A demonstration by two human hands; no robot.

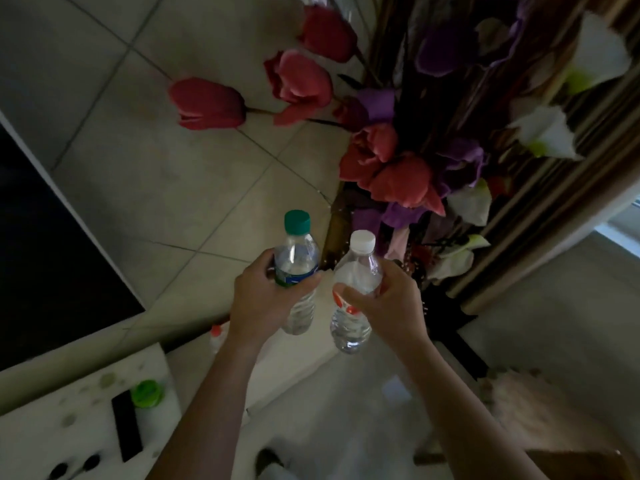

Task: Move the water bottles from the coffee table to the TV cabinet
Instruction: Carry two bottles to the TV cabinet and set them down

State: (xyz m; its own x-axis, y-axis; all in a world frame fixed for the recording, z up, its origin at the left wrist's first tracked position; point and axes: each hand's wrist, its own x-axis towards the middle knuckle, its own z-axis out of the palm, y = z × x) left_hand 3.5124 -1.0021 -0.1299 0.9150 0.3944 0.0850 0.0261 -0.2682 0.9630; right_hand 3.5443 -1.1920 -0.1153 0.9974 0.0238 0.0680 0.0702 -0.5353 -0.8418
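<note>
My left hand [259,292] grips a clear water bottle with a green cap [297,244] around its middle. My right hand [388,303] grips a second clear water bottle with a white cap and red label [356,271]. Both bottles are held upright in the air, side by side and close together, above the tiled floor. A third bottle with a red cap [216,336] shows partly behind my left forearm, low by a white surface.
A tall bunch of red, purple and white artificial flowers [398,161] stands just beyond the bottles. A white unit with a dark panel [45,244] runs along the left. At lower left, a white surface [83,410] holds a green lid [148,393] and a black remote [126,424].
</note>
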